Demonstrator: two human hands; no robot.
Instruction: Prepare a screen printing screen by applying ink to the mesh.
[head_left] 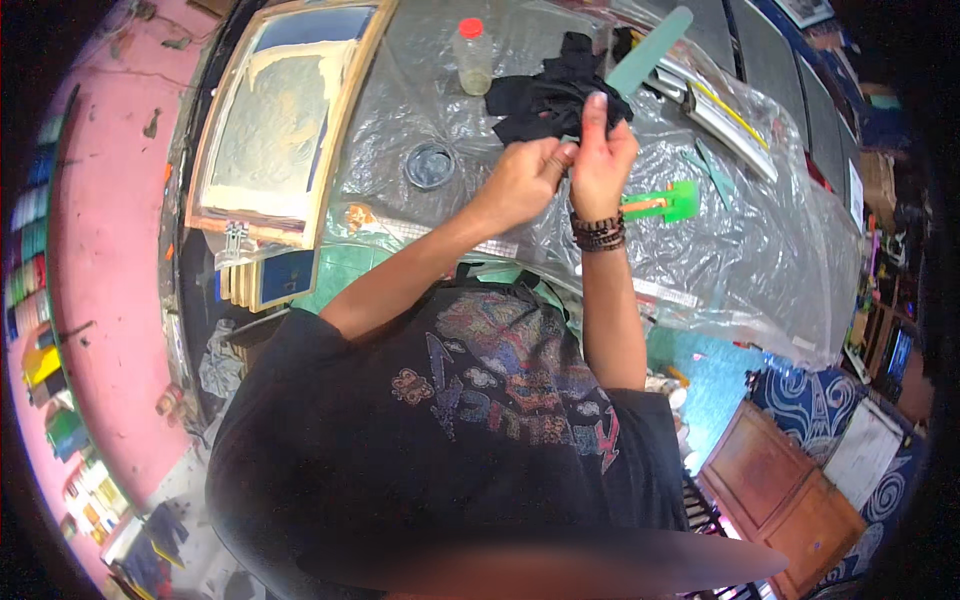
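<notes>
A pale green spatula (651, 50) with a long flat blade slants up to the right from a crumpled black cloth (540, 100). My left hand (528, 178) is closed in a pinch at the near end of the spatula, where a bit of pale green shows by the fingertips. Just right of it, my right hand (602, 155) is closed at the cloth's near edge, where the cloth covers the spatula's middle. The fingers of both hands are partly hidden. Left of the cloth stands a clear jar with a red lid (474, 58), and nearer a small tub of grey paste (430, 165).
Clear plastic sheeting (780, 270) covers the table. A framed screen (290, 130) lies at the left. To the right are a green-headed scraper (680, 202), teal scissors (710, 172) and metal-edged bars (735, 135). A white ruler (430, 235) lies along the near edge.
</notes>
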